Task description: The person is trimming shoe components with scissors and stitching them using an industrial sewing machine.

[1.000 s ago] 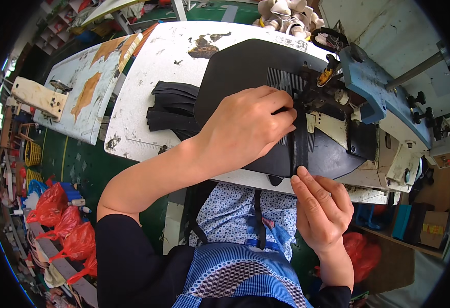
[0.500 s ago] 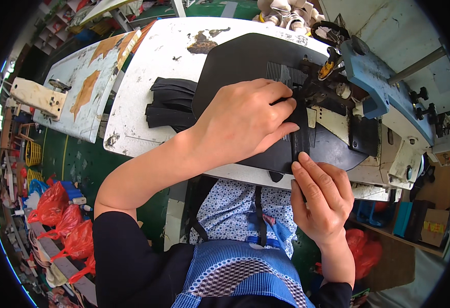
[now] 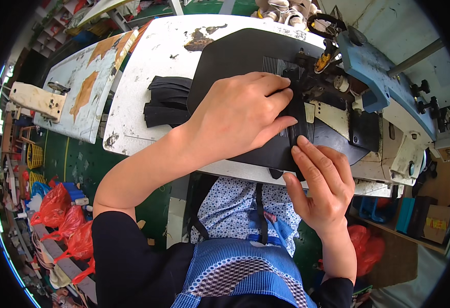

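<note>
A narrow black strip (image 3: 298, 115) lies lengthwise over the ribbed metal plate of a sewing machine, below the machine's needle area. My left hand (image 3: 243, 113) arches over it from the left, fingers bent and closed at the strip's edge; its fingertips are partly hidden. At the strip's near end, the stretched fingers of my right hand (image 3: 326, 179) rest on it, with the thumb held apart. Under both hands is a black flat work plate (image 3: 230, 56). Left of my left hand, several black strips (image 3: 168, 100) lie in a stack.
The blue and cream sewing machine arm (image 3: 374, 72) rises at the right. The worn white table (image 3: 137, 97) extends left, with another machine table (image 3: 76, 92) beyond. Pale pieces (image 3: 286, 11) are heaped at the far edge. Red plastic bags (image 3: 55, 205) are at lower left.
My right thumb has moved away from the strip and spread to the left, while its fingertips have shifted slightly farther along. The left hand stays nearly in place. The view has shifted slightly.
</note>
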{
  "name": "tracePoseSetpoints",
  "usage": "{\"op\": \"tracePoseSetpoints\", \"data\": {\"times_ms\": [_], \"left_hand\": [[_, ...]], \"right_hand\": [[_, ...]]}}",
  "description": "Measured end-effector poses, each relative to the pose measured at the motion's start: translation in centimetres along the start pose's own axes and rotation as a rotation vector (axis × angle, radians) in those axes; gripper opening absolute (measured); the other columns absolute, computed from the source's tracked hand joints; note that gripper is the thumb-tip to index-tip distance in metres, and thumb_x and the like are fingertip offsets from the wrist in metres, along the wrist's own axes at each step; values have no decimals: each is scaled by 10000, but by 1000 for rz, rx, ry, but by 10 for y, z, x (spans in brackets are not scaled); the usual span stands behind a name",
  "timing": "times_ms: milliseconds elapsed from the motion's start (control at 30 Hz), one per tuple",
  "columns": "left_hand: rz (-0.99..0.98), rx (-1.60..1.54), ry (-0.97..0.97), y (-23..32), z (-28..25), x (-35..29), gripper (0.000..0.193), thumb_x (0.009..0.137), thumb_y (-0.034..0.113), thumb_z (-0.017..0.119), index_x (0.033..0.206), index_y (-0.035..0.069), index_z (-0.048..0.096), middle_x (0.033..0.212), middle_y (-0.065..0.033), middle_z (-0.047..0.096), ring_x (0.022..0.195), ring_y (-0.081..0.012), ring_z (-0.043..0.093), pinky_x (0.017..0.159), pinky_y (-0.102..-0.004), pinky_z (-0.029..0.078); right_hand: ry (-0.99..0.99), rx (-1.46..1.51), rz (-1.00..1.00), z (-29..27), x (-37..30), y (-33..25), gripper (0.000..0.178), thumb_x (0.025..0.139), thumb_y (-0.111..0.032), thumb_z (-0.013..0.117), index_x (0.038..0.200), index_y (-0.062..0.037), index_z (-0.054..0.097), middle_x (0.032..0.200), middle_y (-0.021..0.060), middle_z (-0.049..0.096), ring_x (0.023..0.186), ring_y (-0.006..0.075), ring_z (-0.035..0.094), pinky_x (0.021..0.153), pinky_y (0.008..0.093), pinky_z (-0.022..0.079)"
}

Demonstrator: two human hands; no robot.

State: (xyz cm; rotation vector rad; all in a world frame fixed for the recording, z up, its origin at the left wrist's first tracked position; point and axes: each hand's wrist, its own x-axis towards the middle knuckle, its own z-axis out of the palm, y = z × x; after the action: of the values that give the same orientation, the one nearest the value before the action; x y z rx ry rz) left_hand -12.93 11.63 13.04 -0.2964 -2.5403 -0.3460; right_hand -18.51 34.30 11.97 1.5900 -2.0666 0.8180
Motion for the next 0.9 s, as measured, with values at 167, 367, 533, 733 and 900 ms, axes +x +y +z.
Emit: {"op": "tracePoseSetpoints", "data": {"times_ms": [167, 367, 533, 733, 900], "left_hand": [[0, 0, 8, -2, 1, 1, 379, 868, 258, 831, 1143, 7, 761, 1217, -115, 734, 1051, -285, 736, 870, -363, 618], [-4, -11, 0, -4, 2, 2, 400, 877, 266, 825, 1173, 6, 754, 1237, -120, 732, 1055, -297, 738, 880, -372, 617], [-15, -8, -4, -7, 5, 4, 415, 881, 275, 821, 1188, 6, 748, 1253, -125, 729, 1062, -307, 735, 887, -386, 615], [-28, -9, -23, -13, 3, 7, 425, 878, 280, 822, 1200, 13, 747, 1269, -127, 729, 1088, -318, 730, 904, -399, 612], [-27, -20, -36, -22, 5, 11, 420, 876, 282, 824, 1202, 27, 752, 1280, -134, 728, 1123, -332, 723, 926, -410, 608]], "right_hand": [[19, 0, -1, 4, 4, 4, 387, 731, -150, 863, 1060, 37, 783, 1145, 171, 768, 917, 307, 721, 775, 383, 598], [15, -4, 3, 6, 8, 6, 408, 739, -174, 871, 1073, 41, 779, 1144, 177, 766, 950, 321, 725, 806, 395, 603], [7, -10, -3, 8, 11, 9, 429, 748, -193, 874, 1091, 44, 773, 1152, 184, 762, 977, 334, 728, 826, 407, 605], [7, 2, -3, 12, 17, 10, 434, 760, -202, 873, 1097, 50, 767, 1158, 194, 757, 997, 350, 728, 841, 421, 605], [7, -1, -11, 15, 22, 13, 435, 772, -218, 870, 1094, 55, 764, 1153, 194, 756, 997, 352, 726, 843, 423, 605]]}}
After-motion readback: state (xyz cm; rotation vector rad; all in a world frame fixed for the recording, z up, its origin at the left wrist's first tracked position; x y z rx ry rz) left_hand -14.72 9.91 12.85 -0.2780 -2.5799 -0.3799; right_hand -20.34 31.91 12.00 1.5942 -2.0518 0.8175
